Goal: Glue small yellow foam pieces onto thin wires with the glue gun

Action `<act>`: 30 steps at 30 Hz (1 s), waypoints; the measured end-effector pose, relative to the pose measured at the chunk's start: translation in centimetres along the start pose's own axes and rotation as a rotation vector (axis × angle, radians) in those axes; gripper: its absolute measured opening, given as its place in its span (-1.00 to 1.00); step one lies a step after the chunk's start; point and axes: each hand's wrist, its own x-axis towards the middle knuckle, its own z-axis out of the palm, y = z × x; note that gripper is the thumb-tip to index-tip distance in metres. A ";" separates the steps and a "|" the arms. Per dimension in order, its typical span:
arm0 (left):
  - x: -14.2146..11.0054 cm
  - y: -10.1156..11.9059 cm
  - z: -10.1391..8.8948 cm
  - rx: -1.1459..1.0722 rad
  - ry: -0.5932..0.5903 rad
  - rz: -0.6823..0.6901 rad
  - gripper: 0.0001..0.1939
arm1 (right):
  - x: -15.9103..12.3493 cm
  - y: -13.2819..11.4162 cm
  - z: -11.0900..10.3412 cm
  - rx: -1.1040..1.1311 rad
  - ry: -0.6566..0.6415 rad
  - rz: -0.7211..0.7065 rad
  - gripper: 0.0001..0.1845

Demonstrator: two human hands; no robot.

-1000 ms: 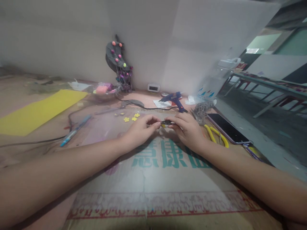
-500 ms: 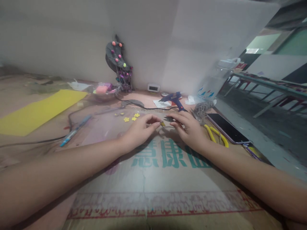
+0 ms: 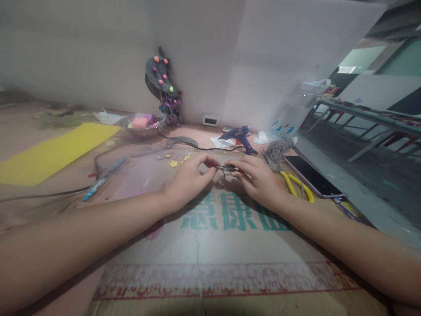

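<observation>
My left hand (image 3: 189, 177) is closed, its thumb and fingertips pinching a small yellow piece (image 3: 221, 167) that is mostly hidden. My right hand (image 3: 258, 175) is closed around a small dark cutting tool (image 3: 229, 168) with short blades, whose handle is hidden by the fingers. The blade tips meet the yellow piece between my two hands. Little yellow flower cut-outs (image 3: 173, 164) lie just beyond my left hand, which partly covers them.
A blue glue gun (image 3: 241, 138) lies ahead, its black cord running left. On the right are yellow-handled pliers (image 3: 297, 186), grey yarn (image 3: 278, 149), a phone (image 3: 314, 175) and a bottle (image 3: 289, 109). A yellow sheet (image 3: 55, 153) and a blue pen (image 3: 103, 180) lie left.
The tool's blades, spread and apart from the yellow piece half a second ago, have come back against it. The piece has turned in my left fingers, and my left hand has risen slightly.
</observation>
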 end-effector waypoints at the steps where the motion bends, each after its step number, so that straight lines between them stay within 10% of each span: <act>1: 0.0 0.0 0.0 0.005 0.003 -0.003 -0.87 | 0.0 0.0 0.0 0.001 0.000 0.001 -0.72; 30: 0.0 -0.1 0.0 0.042 -0.016 0.012 -0.89 | 0.3 0.0 0.1 -0.006 -0.034 -0.050 -0.72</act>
